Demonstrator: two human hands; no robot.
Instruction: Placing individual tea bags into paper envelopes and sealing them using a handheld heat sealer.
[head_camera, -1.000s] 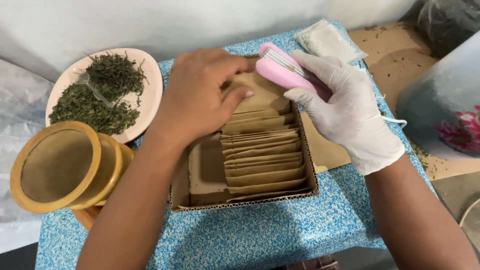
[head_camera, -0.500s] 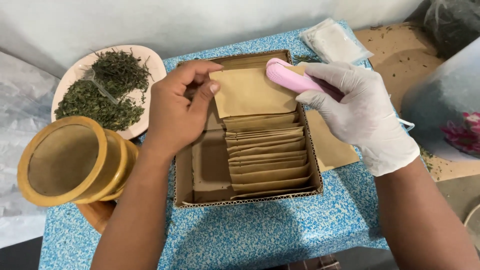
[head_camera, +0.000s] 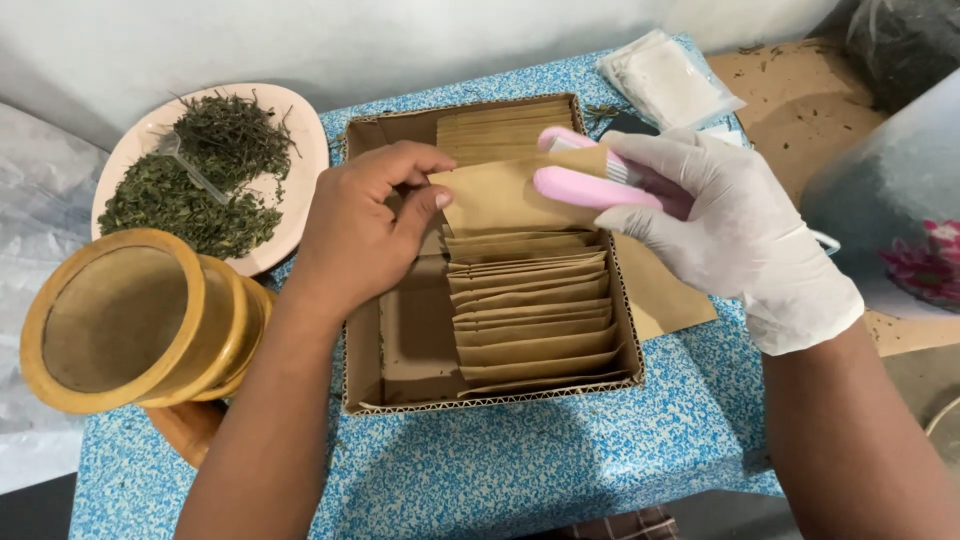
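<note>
My bare left hand (head_camera: 365, 230) pinches the left edge of a brown paper sachet (head_camera: 500, 195) held above a shallow cardboard box (head_camera: 400, 390). My right hand (head_camera: 730, 235), in a white glove, grips a pink hand-held clamp tool (head_camera: 585, 185) whose jaws sit over the sachet's upper right edge. In the box below lies a row of several overlapping brown sachets (head_camera: 530, 320), and another stack (head_camera: 500, 125) fills the box's far end.
A pink plate (head_camera: 300, 140) of dried green herbs sits at the far left. A wooden mortar (head_camera: 130, 320) stands at the near left. A clear plastic packet (head_camera: 665, 80) lies beyond the box on the blue speckled table (head_camera: 520, 470).
My left hand has lifted one sachet out of the row and pulled back to the left. My right hand has brought the pink tool onto the sachet's edge.
</note>
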